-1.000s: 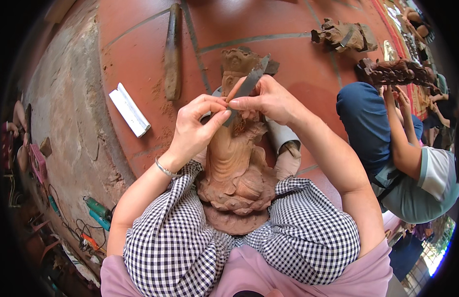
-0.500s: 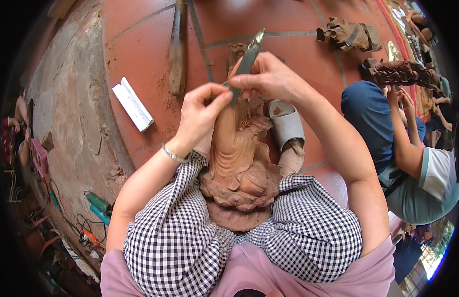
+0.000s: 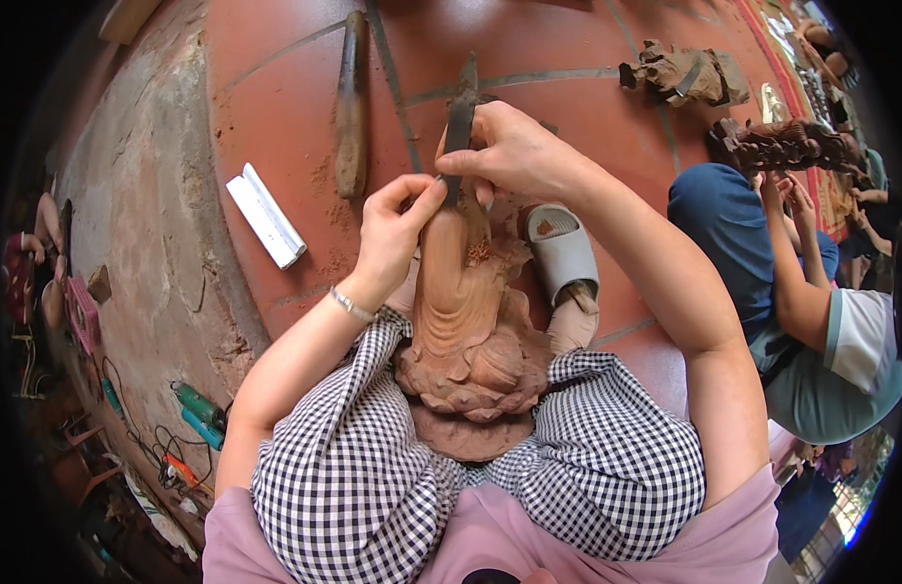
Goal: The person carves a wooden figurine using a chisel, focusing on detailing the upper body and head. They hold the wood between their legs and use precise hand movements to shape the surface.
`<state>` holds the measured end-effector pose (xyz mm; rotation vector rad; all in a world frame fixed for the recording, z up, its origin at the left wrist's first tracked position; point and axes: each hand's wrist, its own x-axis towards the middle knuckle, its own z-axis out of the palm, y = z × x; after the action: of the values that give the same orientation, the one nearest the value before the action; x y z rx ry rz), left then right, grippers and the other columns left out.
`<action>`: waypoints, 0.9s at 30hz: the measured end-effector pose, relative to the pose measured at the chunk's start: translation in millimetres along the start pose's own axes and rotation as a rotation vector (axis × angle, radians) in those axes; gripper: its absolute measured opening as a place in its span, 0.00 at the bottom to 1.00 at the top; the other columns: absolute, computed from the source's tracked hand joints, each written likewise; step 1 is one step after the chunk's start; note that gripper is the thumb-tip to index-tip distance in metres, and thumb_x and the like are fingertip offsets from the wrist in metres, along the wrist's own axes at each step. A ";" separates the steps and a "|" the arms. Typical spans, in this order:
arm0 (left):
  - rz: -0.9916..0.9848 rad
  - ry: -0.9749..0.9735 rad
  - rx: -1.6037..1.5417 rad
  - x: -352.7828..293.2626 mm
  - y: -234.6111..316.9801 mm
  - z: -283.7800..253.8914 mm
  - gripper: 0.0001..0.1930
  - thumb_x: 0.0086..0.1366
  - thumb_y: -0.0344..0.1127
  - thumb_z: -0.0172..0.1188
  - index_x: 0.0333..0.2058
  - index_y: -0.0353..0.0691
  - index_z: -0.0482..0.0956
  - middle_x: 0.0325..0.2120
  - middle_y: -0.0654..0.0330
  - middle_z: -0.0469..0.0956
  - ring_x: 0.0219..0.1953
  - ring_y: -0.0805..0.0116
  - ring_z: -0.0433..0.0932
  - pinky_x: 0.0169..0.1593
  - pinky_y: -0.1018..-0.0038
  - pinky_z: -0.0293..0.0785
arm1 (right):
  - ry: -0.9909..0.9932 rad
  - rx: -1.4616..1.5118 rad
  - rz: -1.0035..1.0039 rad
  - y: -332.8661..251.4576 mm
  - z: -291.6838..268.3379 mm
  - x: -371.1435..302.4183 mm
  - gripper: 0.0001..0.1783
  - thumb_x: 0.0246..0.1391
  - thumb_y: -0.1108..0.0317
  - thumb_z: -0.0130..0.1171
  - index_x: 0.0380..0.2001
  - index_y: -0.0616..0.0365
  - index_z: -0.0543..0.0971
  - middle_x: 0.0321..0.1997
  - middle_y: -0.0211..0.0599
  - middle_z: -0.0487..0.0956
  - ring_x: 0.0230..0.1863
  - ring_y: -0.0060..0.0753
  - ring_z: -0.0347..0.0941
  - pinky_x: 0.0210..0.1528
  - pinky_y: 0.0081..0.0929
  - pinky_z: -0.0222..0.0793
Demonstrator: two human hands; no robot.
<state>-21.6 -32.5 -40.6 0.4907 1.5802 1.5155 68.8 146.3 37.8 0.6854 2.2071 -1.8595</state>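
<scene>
A reddish-brown carved wooden statue (image 3: 467,321) with a lotus-shaped base stands between my knees, which are covered in black-and-white checked cloth. My right hand (image 3: 514,151) grips a flat metal file (image 3: 460,117) that points away from me, its lower end on the top of the statue. My left hand (image 3: 397,229) rests against the statue's upper left side, with fingertips touching the file's lower end. The statue's top is hidden behind both hands.
On the red tiled floor lie a long wooden tool (image 3: 350,102) and a white rectangular block (image 3: 266,216). A grey slipper (image 3: 562,253) is beside the statue. At the right a seated person (image 3: 811,321) handles dark carvings (image 3: 777,146). Another carving (image 3: 684,73) lies beyond.
The file has swung from lying slanted to pointing almost straight away from me. Both hands stayed on the statue's top, which now sits more upright between my knees.
</scene>
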 end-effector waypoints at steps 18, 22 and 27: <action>-0.058 -0.101 0.068 19.8 8.1 -4.3 0.09 0.65 0.36 0.67 0.35 0.35 0.83 0.27 0.72 0.76 0.30 0.83 0.69 0.34 0.82 0.66 | 0.100 0.166 -0.002 26.7 1.6 -5.3 0.12 0.59 0.63 0.65 0.34 0.62 0.80 0.25 0.33 0.80 0.12 0.14 0.64 0.13 0.16 0.56; 0.045 -0.165 0.104 5.9 15.4 -8.0 0.10 0.64 0.35 0.68 0.33 0.33 0.83 0.30 0.68 0.77 0.33 0.81 0.72 0.37 0.81 0.69 | 0.051 0.259 -0.011 30.2 4.1 -18.5 0.13 0.59 0.60 0.65 0.33 0.61 0.80 0.23 0.29 0.78 0.12 0.13 0.63 0.14 0.15 0.55; 0.148 -0.199 0.279 13.9 20.9 -7.1 0.09 0.65 0.34 0.66 0.31 0.34 0.81 0.33 0.69 0.76 0.33 0.82 0.70 0.35 0.82 0.67 | 0.103 0.317 -0.018 51.4 4.2 -20.4 0.13 0.58 0.60 0.65 0.33 0.60 0.82 0.25 0.29 0.80 0.17 0.13 0.68 0.16 0.16 0.58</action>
<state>-40.6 -22.1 -26.0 0.9052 1.6322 1.3112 109.2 143.4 -0.1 0.8338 1.9986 -2.2583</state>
